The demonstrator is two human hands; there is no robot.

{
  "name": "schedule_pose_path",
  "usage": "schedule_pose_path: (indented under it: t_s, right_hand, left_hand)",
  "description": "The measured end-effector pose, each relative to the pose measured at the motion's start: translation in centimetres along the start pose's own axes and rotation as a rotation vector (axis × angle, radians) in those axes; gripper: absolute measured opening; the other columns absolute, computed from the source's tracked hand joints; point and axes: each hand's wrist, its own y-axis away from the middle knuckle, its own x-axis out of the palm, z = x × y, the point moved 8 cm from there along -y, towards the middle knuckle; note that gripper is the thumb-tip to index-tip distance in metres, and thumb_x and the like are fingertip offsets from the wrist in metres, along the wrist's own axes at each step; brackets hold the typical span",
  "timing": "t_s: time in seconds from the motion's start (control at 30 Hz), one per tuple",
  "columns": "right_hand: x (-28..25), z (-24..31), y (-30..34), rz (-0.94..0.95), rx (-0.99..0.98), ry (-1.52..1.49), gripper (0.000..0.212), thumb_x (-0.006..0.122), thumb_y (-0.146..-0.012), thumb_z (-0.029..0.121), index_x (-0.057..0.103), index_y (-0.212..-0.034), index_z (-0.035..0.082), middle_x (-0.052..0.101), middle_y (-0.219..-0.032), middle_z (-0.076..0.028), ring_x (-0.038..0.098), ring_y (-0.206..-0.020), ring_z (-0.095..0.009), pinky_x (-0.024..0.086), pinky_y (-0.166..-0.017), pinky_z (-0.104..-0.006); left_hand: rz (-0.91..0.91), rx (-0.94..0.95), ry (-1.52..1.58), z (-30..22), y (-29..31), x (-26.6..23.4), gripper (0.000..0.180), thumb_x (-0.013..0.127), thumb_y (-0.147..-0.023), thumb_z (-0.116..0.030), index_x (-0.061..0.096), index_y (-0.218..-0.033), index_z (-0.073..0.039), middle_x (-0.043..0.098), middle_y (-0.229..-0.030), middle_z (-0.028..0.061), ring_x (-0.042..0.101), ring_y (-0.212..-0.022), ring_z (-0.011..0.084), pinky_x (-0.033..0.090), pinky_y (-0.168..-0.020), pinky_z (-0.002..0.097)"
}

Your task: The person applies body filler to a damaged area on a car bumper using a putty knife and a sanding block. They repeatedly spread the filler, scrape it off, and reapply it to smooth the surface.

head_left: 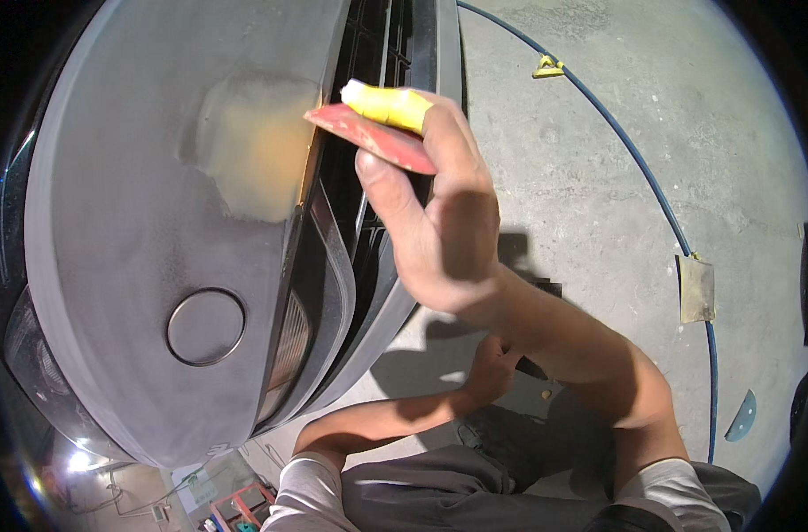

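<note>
Grey panelling covers a car front (120,239) from seven to eleven o'clock, with a tan patch (266,155) at ten and a round disc (206,328) near eight. Toward twelve, a red pad (368,137) is clamped in the right hand (448,230), its tip beside the patch; I cannot tell whether they touch. Apart from it, toward five, the left hand (492,368) is curled; whether it grips anything is unclear. Pale concrete floor (590,195) spreads from twelve to four, crossed by a blue hose (712,381); a glaring lamp (80,461) shines at eight.
</note>
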Motion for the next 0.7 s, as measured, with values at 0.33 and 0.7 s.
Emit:
schedule_pose_path:
  t_s: [0.33,0.7]
  right_hand:
    - [-0.5,-0.2,-1.3,0.049,-0.018,-0.075,0.029,0.062,-0.098,0.007,0.060,-0.124,-0.007,0.064,-0.118,-0.021,0.065,-0.103,-0.031,0.051,-0.094,-0.0379]
    - [0.0,2.2,2.3,0.052,-0.135,-0.036,0.039,0.073,-0.088,0.001,0.061,-0.125,-0.007,0.062,-0.122,-0.023,0.064,-0.109,-0.037,0.051,-0.098,-0.0432]
  left_hand:
    - [0.091,-0.160,0.094,0.5,-0.1,0.4,0.029,0.064,-0.105,-0.021,0.061,-0.123,0.002,0.069,-0.098,0.0063,0.062,-0.087,0.0110,0.050,-0.078,0.0296]
    - [-0.071,0.367,-0.380,-1.9,1.0,-0.1,0.029,0.062,-0.107,-0.024,0.061,-0.122,0.001,0.066,-0.090,0.0029,0.058,-0.081,0.0072,0.049,-0.073,0.0276]
